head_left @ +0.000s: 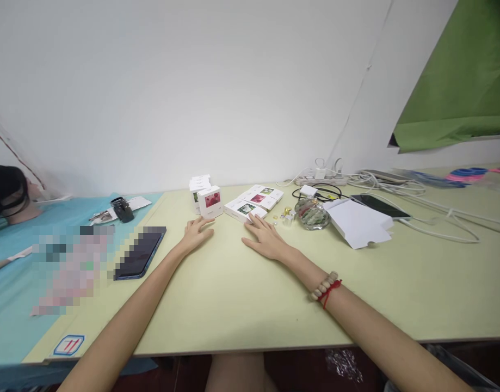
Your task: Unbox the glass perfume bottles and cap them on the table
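Note:
My left hand (196, 236) is open, its fingertips at the lower front of a standing white box with a red flower picture (211, 203). Behind that box, several more white boxes (198, 182) stand in a row. My right hand (268, 240) is open with spread fingers, its fingertips at the near edge of a flat white box with a white flower picture (241, 209). Other flat boxes lie behind it, one bearing a red picture (258, 198). Whether the fingertips press on the boxes or only rest beside them, I cannot tell.
Small gold and clear pieces (288, 216) lie near a glass dish (314, 215). To the right are an open white carton (358, 220), a dark phone (380, 207) and white cables (449, 215). At left are another phone (141, 253), a black jar (122, 210) and another person's head (8, 193).

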The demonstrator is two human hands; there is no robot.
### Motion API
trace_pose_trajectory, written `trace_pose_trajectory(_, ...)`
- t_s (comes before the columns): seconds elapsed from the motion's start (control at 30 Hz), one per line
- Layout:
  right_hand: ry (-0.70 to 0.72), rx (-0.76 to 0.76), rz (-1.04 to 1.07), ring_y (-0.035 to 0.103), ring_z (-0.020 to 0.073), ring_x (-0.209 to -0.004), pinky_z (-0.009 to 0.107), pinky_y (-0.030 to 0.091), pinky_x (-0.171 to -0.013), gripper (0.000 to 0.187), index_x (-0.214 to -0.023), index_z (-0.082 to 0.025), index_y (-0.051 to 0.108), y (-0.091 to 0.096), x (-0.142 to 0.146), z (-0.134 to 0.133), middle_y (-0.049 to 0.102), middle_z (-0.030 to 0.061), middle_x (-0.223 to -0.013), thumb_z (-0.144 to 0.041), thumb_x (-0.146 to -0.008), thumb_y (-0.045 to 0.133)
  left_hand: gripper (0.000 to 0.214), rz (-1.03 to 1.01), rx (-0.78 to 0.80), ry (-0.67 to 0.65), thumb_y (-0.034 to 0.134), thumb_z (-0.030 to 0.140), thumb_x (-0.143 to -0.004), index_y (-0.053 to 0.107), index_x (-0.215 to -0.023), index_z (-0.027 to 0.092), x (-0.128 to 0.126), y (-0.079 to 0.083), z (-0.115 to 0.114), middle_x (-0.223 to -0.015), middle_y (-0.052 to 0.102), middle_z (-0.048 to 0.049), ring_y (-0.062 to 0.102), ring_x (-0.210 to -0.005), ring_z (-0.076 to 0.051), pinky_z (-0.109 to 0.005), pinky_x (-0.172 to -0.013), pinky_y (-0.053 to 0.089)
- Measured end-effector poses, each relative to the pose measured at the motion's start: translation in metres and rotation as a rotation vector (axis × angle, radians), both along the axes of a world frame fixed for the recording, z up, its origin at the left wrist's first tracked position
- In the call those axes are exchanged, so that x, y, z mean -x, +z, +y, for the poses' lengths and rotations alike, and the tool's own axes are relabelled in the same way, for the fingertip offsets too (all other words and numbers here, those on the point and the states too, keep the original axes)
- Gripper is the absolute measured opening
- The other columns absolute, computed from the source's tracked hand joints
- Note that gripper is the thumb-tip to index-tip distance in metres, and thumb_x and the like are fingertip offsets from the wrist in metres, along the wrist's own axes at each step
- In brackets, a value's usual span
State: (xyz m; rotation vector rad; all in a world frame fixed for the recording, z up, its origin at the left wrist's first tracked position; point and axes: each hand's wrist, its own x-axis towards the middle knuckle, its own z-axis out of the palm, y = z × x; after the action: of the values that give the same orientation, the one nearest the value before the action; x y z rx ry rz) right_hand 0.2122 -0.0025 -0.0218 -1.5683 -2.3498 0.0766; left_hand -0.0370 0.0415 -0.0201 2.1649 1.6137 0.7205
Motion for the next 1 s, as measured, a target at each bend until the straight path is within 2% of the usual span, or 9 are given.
trace_pose_trajectory(0.23, 0.0, 0.008, 0.011, 0.009, 0.0283, -0.133, 0.045, 0.016, -0.103, 0.061, -0.13, -0.02, 0.039, -0.002, -0.001, -0.001, 0.008, 0.0083, -0.147, -0.056, -0.081, 0.032, 0.042, -0.106, 0.032, -0.025, 0.048, 0.04, -0.076, 0.049, -0.118, 0.038, 0.002, 0.006, -0.004, -0.13, 0.042, 0.0014, 0.027, -0.124, -0.025, -0.044, -0.1, 0.025)
trace_pose_trajectory(0.37, -0.008, 0.015, 0.012, 0.008, 0.0281, -0.133, 0.045, 0.016, -0.103, 0.06, -0.13, -0.02, 0.039, -0.002, 0.0, -0.002, 0.008, 0.0082, -0.147, -0.056, -0.082, 0.031, 0.043, -0.008, 0.009, -0.012, 0.046, 0.049, -0.076, 0.048, -0.118, 0.038, -0.001, 0.001, 0.0, -0.13, 0.042, 0.0003, 0.028, -0.123, -0.027, -0.046, -0.101, 0.022)
trace_pose_trajectory(0.5, -0.008, 0.017, 0.012, 0.007, 0.0279, -0.133, 0.045, 0.016, -0.103, 0.06, -0.13, -0.021, 0.039, -0.002, 0.0, -0.002, 0.007, 0.0073, -0.147, -0.056, -0.082, 0.032, 0.05, 0.098, -0.014, -0.008, 0.043, 0.053, -0.076, 0.042, -0.124, 0.038, -0.005, -0.005, 0.008, -0.137, 0.034, 0.0031, 0.026, -0.122, -0.029, -0.048, -0.1, 0.019)
trace_pose_trajectory(0.6, -0.009, 0.023, 0.009, 0.007, 0.0279, -0.133, 0.045, 0.015, -0.103, 0.06, -0.131, -0.022, 0.038, -0.002, 0.0, -0.002, 0.006, 0.0067, -0.147, -0.056, -0.082, 0.032, 0.049, 0.092, -0.008, -0.024, 0.038, 0.051, -0.079, 0.039, -0.127, 0.037, -0.004, -0.006, 0.011, -0.136, 0.036, 0.0029, 0.027, -0.121, -0.027, -0.045, -0.1, 0.02)
trace_pose_trajectory(0.73, -0.025, 0.041, 0.006, 0.007, 0.0283, -0.133, 0.045, 0.016, -0.103, 0.061, -0.131, -0.023, 0.037, -0.001, 0.0, -0.002, 0.005, 0.0061, -0.147, -0.057, -0.082, 0.031, 0.048, 0.047, -0.018, -0.014, 0.04, 0.049, -0.079, 0.043, -0.125, 0.035, -0.002, -0.007, 0.011, -0.129, 0.041, -0.0013, 0.029, -0.118, -0.026, -0.041, -0.099, 0.023)
trace_pose_trajectory(0.87, -0.041, 0.061, 0.006, 0.007, 0.0278, -0.133, 0.046, 0.016, -0.103, 0.06, -0.131, -0.024, 0.038, 0.0, 0.002, -0.004, 0.006, 0.0054, -0.147, -0.058, -0.081, 0.031, 0.043, 0.068, -0.095, 0.009, 0.033, 0.05, -0.083, 0.048, -0.121, 0.034, -0.004, -0.012, 0.009, -0.116, 0.046, -0.0055, 0.032, -0.112, -0.025, -0.042, -0.096, 0.026)
trace_pose_trajectory(1.0, -0.046, 0.053, 0.02, 0.007, 0.0263, -0.133, 0.044, 0.016, -0.104, 0.062, -0.133, -0.022, 0.033, 0.001, 0.003, -0.004, 0.006, 0.0068, -0.147, -0.057, -0.081, 0.032, 0.042, 0.16, -0.256, -0.024, 0.026, 0.046, -0.087, 0.054, -0.116, 0.031, -0.009, -0.012, 0.002, -0.105, 0.048, -0.0077, 0.034, -0.104, -0.024, -0.041, -0.091, 0.03)
